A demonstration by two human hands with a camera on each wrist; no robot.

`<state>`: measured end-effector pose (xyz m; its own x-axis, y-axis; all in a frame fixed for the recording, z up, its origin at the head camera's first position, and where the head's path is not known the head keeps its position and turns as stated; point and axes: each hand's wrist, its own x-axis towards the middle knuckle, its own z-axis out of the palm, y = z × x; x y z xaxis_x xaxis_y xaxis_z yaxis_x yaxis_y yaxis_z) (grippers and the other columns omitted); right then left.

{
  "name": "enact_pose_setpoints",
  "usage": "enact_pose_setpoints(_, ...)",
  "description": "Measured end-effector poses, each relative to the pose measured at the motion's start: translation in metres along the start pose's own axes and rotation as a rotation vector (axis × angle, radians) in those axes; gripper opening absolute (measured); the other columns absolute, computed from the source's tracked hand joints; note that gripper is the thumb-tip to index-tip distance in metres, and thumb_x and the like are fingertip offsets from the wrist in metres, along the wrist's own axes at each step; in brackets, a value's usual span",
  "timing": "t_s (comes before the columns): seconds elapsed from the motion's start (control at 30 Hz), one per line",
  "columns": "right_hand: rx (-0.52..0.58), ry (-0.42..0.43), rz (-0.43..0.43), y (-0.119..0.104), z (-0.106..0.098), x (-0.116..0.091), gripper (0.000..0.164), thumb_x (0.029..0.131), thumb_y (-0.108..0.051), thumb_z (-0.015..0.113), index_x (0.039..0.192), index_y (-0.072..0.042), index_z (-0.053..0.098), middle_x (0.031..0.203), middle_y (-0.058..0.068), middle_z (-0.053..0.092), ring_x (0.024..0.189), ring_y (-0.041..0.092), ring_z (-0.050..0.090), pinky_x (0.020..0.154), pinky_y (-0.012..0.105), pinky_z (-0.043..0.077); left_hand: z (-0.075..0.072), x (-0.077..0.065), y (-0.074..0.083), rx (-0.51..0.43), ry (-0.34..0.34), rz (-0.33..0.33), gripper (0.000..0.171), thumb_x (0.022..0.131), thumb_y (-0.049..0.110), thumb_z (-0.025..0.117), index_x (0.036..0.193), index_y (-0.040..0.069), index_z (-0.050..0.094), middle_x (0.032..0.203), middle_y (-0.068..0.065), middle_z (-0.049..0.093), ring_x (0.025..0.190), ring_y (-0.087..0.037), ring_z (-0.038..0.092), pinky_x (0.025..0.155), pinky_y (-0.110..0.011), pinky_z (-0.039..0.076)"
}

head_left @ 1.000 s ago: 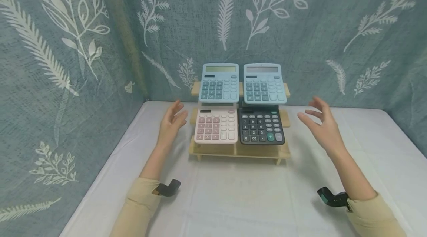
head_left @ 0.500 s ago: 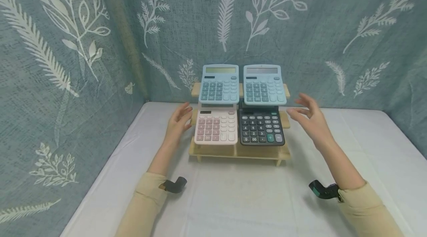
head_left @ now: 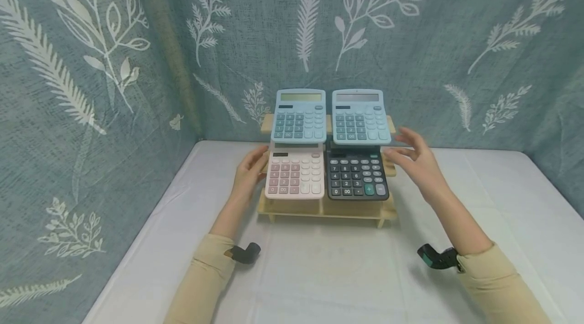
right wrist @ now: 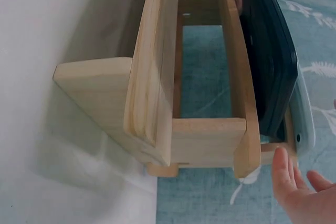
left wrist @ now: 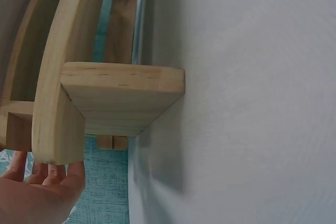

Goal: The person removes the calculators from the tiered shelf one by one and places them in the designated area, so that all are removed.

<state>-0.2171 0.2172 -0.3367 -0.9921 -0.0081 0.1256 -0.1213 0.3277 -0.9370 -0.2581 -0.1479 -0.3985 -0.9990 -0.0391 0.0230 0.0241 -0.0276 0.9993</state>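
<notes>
A tiered wooden rack (head_left: 328,207) holds two light blue calculators (head_left: 298,116) on top, with a pink calculator (head_left: 295,174) and a black calculator (head_left: 358,177) below. At the rack's left end, my left hand (head_left: 248,174) has bent fingers beside the pink calculator; in the left wrist view its fingertips (left wrist: 55,171) are right at a slat's end and partly hidden behind it. My right hand (head_left: 417,164) is at the opposite end, thumb and fingers spread apart near the black calculator. The right wrist view shows the hand (right wrist: 302,192) just outside the rack's end, holding nothing.
The rack stands on a white-covered table (head_left: 328,273). Close behind hangs a blue-green leaf-patterned curtain (head_left: 264,25), which also runs down the left side. Each forearm wears a black wrist camera (head_left: 246,253) near the cuff.
Both hands have moved inward, the left one rightward and the right one leftward, up to the two ends of the rack. The rack and calculators have stayed in place.
</notes>
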Motion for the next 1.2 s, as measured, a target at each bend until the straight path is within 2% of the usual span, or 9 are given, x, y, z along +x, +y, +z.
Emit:
enact_pose_setpoints(0.17, 0.015, -0.005, 0.001, -0.003, 0.003, 0.000, 0.086, 0.093, -0.037, 0.066, 0.156, -0.013, 0.014, 0.154, 0.015, 0.029, 0.135, 0.036, 0.037, 0.110, 0.059, 0.026, 0.000, 0.000, -0.002, 0.030, -0.004, 0.008, 0.047, 0.101, 0.029, 0.054, 0.143, 0.011, 0.046, 0.149, -0.010, 0.041, 0.132, -0.026, 0.043, 0.104, -0.042, 0.042)
enact_pose_setpoints(0.37, 0.019, -0.004, 0.029, -0.006, 0.005, 0.004, 0.087, 0.092, -0.039, 0.066, 0.157, -0.013, 0.014, 0.153, 0.018, 0.029, 0.136, 0.037, 0.035, 0.110, 0.058, 0.026, 0.000, 0.000, -0.003, 0.043, -0.014, 0.020, 0.045, 0.103, 0.028, 0.052, 0.144, 0.012, 0.045, 0.141, -0.012, 0.049, 0.126, -0.027, 0.049, 0.102, -0.040, 0.044)
enact_pose_setpoints(0.7, 0.077, -0.050, 0.097, -0.005, 0.004, 0.014, 0.089, 0.093, -0.038, 0.067, 0.157, -0.017, 0.010, 0.155, 0.019, 0.028, 0.130, 0.036, 0.045, 0.113, 0.050, 0.026, 0.002, -0.001, -0.005, 0.054, -0.004, 0.030, 0.045, 0.103, 0.028, 0.050, 0.144, 0.013, 0.045, 0.139, -0.011, 0.051, 0.123, -0.024, 0.051, 0.099, -0.039, 0.046)
enact_pose_setpoints(0.83, 0.131, -0.081, 0.126, -0.006, 0.004, 0.017, 0.091, 0.093, -0.038, 0.067, 0.158, -0.019, 0.007, 0.155, 0.018, 0.029, 0.121, 0.027, 0.055, 0.113, 0.045, 0.029, 0.003, -0.002, -0.005, 0.058, 0.003, 0.038, 0.043, 0.103, 0.029, 0.050, 0.143, 0.014, 0.046, 0.140, -0.010, 0.051, 0.123, -0.024, 0.051, 0.099, -0.040, 0.046)
enact_pose_setpoints(1.0, 0.200, -0.108, 0.134, -0.008, 0.003, 0.018, 0.090, 0.093, -0.036, 0.066, 0.157, -0.018, 0.006, 0.143, 0.019, 0.042, 0.101, 0.006, 0.063, 0.111, 0.038, 0.033, 0.003, -0.003, -0.005, 0.067, 0.009, 0.037, 0.043, 0.102, 0.031, 0.051, 0.142, 0.016, 0.048, 0.145, -0.007, 0.047, 0.129, -0.024, 0.047, 0.100, -0.040, 0.045)
enact_pose_setpoints(1.2, 0.235, -0.117, 0.132, -0.011, 0.004, 0.020, 0.088, 0.094, -0.034, 0.066, 0.157, -0.017, 0.007, 0.136, 0.019, 0.045, 0.099, 0.004, 0.064, 0.098, 0.024, 0.046, 0.003, -0.003, -0.005, 0.054, 0.001, 0.039, 0.042, 0.103, 0.030, 0.050, 0.142, 0.014, 0.048, 0.142, -0.009, 0.050, 0.124, -0.024, 0.051, 0.099, -0.040, 0.046)
